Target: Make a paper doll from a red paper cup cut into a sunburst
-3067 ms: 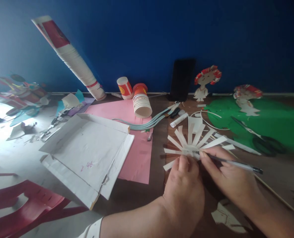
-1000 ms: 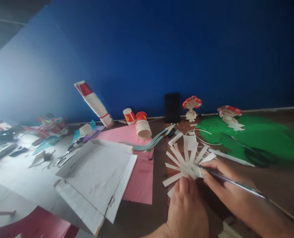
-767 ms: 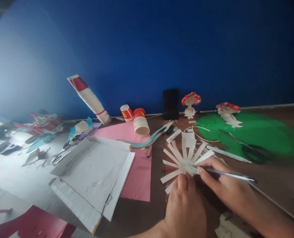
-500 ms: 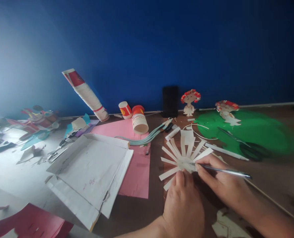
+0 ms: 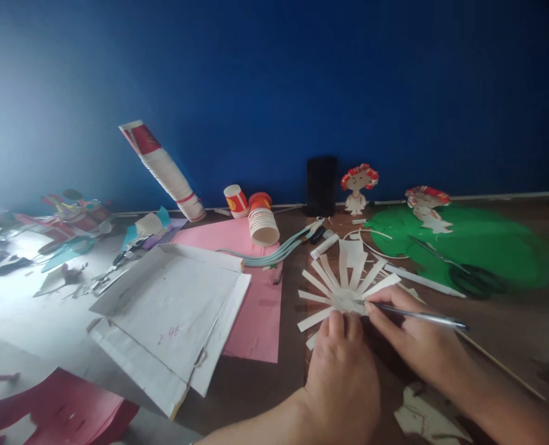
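A white paper cup cut into strips point(image 5: 346, 300) lies splayed out flat on the brown table, its strips fanning around a round base. My left hand point(image 5: 344, 377) holds the near edge of it, fingers bent and pressed together. In my right hand point(image 5: 408, 321) is a pen point(image 5: 425, 317), gripped near its point and slanting off to the right. The pen's tip rests on or just over the round base; actual contact is hard to make out. Part of the near strips is hidden behind my left hand.
Left of my hands are a white cardboard tray point(image 5: 163, 309) and a pink sheet point(image 5: 256, 334). Behind stand stacked paper cups point(image 5: 264, 227) and a dark phone-like slab point(image 5: 321, 185). Scissors point(image 5: 473, 278) lie on green paper point(image 5: 525, 247), near two paper figures point(image 5: 357, 185).
The whole view has shifted slightly. Both hands keep their hold on the cut cup and the pen, and the pen tip stays over the round base.
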A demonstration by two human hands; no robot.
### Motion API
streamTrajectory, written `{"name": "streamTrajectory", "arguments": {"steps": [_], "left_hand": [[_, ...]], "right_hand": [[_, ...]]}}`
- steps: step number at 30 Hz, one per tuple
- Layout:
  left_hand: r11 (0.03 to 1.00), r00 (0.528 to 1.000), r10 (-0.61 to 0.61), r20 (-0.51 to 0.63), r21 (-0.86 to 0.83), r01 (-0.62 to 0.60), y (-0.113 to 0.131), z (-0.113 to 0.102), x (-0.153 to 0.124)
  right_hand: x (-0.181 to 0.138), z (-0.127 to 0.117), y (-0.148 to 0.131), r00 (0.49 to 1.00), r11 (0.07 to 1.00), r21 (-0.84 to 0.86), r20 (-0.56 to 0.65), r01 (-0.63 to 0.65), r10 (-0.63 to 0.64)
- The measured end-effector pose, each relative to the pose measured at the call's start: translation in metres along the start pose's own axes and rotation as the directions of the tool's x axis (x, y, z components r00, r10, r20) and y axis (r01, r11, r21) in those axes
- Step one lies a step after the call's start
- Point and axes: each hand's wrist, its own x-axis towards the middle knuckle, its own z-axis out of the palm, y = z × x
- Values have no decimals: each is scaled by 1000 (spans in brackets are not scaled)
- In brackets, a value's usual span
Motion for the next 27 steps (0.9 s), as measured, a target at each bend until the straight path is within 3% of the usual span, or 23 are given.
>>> {"name": "streamTrajectory", "arguments": {"steps": [27], "left_hand": [[1000, 999, 6, -39, -28, -7, -1, 0, -1]], "right_hand": [[1, 2, 1, 1000, 1000, -19, 9, -19, 20]]}}
